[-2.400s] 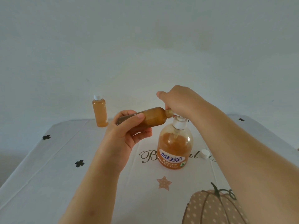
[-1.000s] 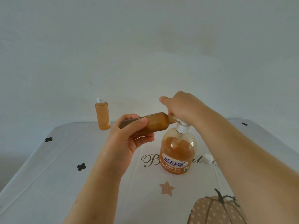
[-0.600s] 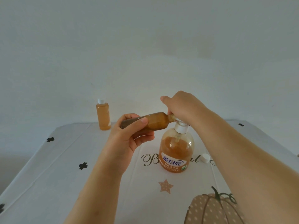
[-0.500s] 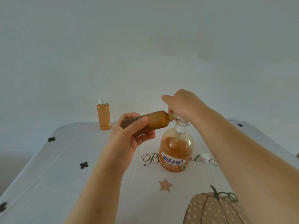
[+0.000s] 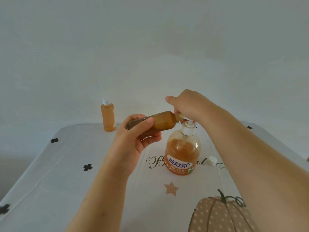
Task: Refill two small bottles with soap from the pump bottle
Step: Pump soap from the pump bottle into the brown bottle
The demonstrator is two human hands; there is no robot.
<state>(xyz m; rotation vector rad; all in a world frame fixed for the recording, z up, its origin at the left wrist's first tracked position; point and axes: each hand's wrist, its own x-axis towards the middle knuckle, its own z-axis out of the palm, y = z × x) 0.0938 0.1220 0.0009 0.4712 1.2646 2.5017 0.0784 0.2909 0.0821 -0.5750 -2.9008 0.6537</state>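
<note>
Head view. Your left hand [image 5: 133,139] grips a small brown-amber plastic bottle [image 5: 160,122], with the thumb across the top of its body and the fingers curled beneath. The bottle lies nearly level, its neck pointing at your right hand [image 5: 187,104]. That hand is curled over the white pump [image 5: 188,128] of the large clear plastic pump bottle of orange soap [image 5: 183,153], which stands directly below it. The small bottle's mouth meets the nozzle under your right fingers; the contact itself is hidden. Beyond your left hand and to its left, well apart, a second small orange bottle with a white cap [image 5: 108,117] stands upright. A loose round white cap [image 5: 212,160] lies under your right forearm, near the pump bottle, on the white printed tablecloth [image 5: 66,164].
</note>
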